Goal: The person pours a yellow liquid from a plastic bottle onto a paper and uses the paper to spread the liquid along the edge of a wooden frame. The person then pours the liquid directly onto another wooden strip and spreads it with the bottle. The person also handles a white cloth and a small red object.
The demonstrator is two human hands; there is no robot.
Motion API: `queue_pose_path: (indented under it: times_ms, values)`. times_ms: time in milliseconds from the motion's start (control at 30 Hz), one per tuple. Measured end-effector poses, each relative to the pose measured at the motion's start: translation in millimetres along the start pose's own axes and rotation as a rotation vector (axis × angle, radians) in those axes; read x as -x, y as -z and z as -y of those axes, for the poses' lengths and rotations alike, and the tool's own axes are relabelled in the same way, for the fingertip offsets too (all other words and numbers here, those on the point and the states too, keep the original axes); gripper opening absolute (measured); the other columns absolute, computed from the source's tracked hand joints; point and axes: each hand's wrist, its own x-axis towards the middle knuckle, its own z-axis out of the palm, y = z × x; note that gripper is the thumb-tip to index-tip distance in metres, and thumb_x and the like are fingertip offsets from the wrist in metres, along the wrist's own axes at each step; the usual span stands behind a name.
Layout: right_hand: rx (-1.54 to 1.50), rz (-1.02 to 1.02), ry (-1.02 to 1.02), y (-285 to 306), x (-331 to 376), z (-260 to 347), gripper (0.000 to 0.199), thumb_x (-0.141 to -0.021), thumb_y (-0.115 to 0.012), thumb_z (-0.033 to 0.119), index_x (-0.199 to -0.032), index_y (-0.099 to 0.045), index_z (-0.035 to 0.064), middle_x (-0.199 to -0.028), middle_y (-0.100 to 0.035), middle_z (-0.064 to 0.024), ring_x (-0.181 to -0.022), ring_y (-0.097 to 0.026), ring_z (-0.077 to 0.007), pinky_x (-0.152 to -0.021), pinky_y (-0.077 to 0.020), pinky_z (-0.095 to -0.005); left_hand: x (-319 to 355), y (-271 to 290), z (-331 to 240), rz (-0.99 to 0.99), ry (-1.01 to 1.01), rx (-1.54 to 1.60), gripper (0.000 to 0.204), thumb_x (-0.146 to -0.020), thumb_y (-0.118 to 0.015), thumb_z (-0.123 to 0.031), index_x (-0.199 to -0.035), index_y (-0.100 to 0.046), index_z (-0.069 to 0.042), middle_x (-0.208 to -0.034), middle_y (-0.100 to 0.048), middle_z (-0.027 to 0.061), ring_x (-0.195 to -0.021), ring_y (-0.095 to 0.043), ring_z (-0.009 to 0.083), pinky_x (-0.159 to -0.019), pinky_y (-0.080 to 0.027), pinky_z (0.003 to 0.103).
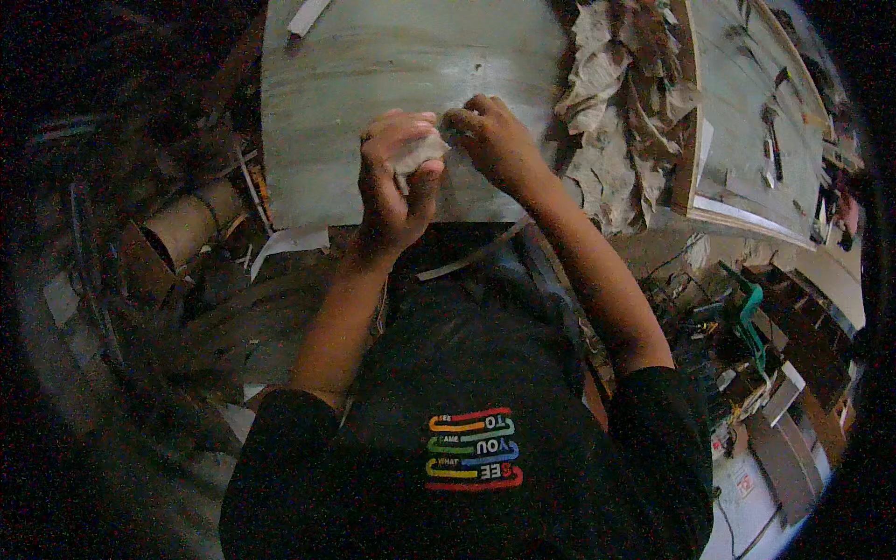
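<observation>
Hands pinch one pale wad (420, 152): left hand (392, 182) clamps it; right hand (495, 140) nips its edge.

The grey board (373, 65) lies bare above and to the left of both hands, giving open passage there. To the right, a heap of torn paper scraps (621, 103) blocks the board's edge (it spills up against a second wooden panel (747, 112)). Left of the board, cardboard tubes (187, 224) and debris crowd the floor.

Dim, grainy, dark fisheye edges
</observation>
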Motion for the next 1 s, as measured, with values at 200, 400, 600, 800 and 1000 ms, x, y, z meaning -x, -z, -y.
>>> queue_pose_path:
  times_ms: [200,400,600,800,1000]
  values:
    - [-0.703,-0.269,-0.064,67.8,8.3,41.1,0.041,-0.079,-0.078,0.001,-0.119,-0.068,0.0049,-0.109,-0.069,-0.0081,-0.096,-0.066,-0.0181,-0.085,-0.0534,-0.0305,5.3,6.2,-1.7,0.043,0.086,0.012,0.039,-0.100,-0.063,-0.030,-0.127,-0.050,-0.005,-0.117,-0.065,0.0136,-0.115,-0.057,0.0317,-0.106,-0.039,0.046]
    - [-0.524,-0.170,0.274,122.0,6.5,102.5,0.043,-0.075,-0.082,-0.002,-0.116,-0.070,0.0014,-0.108,-0.067,-0.0080,-0.094,-0.065,-0.0147,-0.083,-0.0525,-0.0279,16.4,4.5,-1.5,0.010,0.219,0.044,0.049,-0.098,-0.067,-0.032,-0.132,-0.048,-0.003,-0.124,-0.060,0.0149,-0.117,-0.055,0.0319,-0.101,-0.042,0.043]
    - [-0.592,-0.087,0.256,127.4,5.1,125.2,0.045,-0.074,-0.083,-0.002,-0.116,-0.070,-0.0013,-0.110,-0.066,-0.0108,-0.097,-0.065,-0.0166,-0.085,-0.0523,-0.0289,28.7,7.3,5.1,0.015,0.343,0.182,0.049,-0.097,-0.067,-0.035,-0.131,-0.049,-0.005,-0.127,-0.057,0.0154,-0.111,-0.057,0.0321,-0.094,-0.045,0.042]
    - [-0.878,-0.021,0.132,130.1,18.2,150.0,0.052,-0.068,-0.088,0.005,-0.116,-0.069,-0.0049,-0.114,-0.066,-0.0118,-0.105,-0.064,-0.0186,-0.092,-0.0500,-0.0304,14.6,12.7,13.3,0.026,0.030,-0.009,0.044,-0.097,-0.065,-0.035,-0.128,-0.051,-0.007,-0.121,-0.061,0.0148,-0.108,-0.058,0.0341,-0.094,-0.043,0.045]
    - [-1.203,0.043,0.000,127.1,23.9,156.7,0.056,-0.072,-0.086,0.006,-0.122,-0.063,-0.0057,-0.115,-0.067,-0.0121,-0.110,-0.064,-0.0202,-0.099,-0.0486,-0.0327,11.4,14.8,13.7,0.030,0.013,-0.030,0.040,-0.097,-0.065,-0.033,-0.124,-0.050,-0.007,-0.116,-0.062,0.0147,-0.106,-0.058,0.0355,-0.095,-0.043,0.047]
